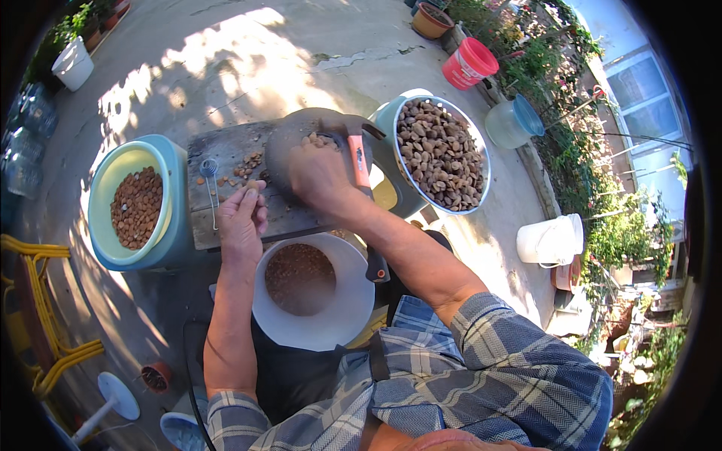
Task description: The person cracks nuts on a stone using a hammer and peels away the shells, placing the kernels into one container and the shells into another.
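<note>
My left hand pinches a small apricot stone or kernel over the near part of a worn wooden board. Blurred, my right hand is at the dark round pan, by a small pile of stones; its fingertips are hidden. A claw hammer with an orange and black handle lies across the pan's right side. On the board are loose kernels and shell bits and a coiled wire tool. A white bucket of broken shells stands below the board.
A basin of brown kernels stands left of the board. On the right, a larger basin is heaped with whole stones. Farther right are a red bucket, a lidded bucket and white buckets. A yellow metal frame is at left.
</note>
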`<state>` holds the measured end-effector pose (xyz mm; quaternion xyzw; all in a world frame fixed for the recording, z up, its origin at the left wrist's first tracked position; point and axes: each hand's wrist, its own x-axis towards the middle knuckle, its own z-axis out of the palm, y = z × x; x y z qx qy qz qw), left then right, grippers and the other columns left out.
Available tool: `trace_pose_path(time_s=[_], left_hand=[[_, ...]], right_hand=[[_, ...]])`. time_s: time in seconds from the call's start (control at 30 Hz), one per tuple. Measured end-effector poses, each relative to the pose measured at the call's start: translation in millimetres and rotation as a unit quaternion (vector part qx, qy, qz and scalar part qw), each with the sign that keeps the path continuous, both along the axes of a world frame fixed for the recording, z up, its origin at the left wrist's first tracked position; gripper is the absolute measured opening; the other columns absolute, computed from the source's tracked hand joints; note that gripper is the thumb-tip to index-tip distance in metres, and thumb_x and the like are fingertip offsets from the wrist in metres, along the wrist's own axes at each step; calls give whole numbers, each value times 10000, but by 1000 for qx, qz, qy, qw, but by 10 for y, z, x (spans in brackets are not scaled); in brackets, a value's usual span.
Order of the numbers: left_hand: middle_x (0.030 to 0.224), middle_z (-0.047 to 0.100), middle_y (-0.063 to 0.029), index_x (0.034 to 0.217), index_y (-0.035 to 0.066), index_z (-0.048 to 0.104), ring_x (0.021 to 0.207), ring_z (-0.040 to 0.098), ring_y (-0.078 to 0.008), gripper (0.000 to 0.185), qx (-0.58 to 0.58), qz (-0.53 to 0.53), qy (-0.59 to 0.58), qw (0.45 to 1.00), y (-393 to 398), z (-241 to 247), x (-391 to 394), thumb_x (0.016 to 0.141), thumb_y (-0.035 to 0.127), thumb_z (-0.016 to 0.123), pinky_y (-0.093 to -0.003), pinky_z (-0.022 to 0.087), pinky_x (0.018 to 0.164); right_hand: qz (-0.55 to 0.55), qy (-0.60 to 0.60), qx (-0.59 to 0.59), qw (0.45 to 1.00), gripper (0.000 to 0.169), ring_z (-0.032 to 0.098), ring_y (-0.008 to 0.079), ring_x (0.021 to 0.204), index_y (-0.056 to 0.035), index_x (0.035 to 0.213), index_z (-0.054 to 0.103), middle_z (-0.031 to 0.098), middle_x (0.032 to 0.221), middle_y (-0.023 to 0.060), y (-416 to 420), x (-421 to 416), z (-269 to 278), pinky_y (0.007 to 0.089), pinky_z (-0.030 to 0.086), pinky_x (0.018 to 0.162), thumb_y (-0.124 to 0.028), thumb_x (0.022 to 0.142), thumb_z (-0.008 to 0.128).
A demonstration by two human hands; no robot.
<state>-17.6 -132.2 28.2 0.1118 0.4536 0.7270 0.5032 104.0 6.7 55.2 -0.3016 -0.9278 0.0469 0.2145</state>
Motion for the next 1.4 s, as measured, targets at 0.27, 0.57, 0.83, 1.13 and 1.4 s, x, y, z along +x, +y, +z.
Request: trace_pose_path(time_s=[0.27,0.57,0.83,1.13,1.4], left_hand=[[812,613,0,1147,-13,662,596,530,-58,215,-12,-1,9,1000,-12,38,4,989,118,598,-199,370,442],[815,632,1,1133,-4,673,605,551,-63,207,16,-22,-4,1000,23,0,-16,979,122,616,-195,389,449],[775,640,-18,1040,-8,718,593,558,-72,165,23,-12,7,1000,9,-27,32,928,102,668,-220,412,465],[783,639,-21,1056,-20,699,584,558,-65,177,-11,-78,29,996,-18,55,191,960,110,626,-204,423,458],[751,610,-4,967,40,684,571,528,-58,156,39,-179,-34,983,-14,39,208,988,172,604,-202,399,447]], right_hand=[[16,124,-105,987,126,631,444,723,2,734,610,618,705,253,39,-7,13,536,490,663,-108,791,635],[-34,74,-131,988,139,628,440,777,0,736,618,627,753,260,181,-21,72,535,493,715,-112,818,624],[-29,37,-175,983,187,637,434,928,30,865,638,665,920,263,96,97,148,505,494,835,-155,853,649],[-14,21,-167,986,270,650,403,1002,41,1058,651,677,1052,259,-10,156,338,469,506,858,-137,856,625],[176,43,-277,944,200,633,355,781,-20,1025,672,629,885,174,-384,341,535,406,501,691,-28,825,672]])
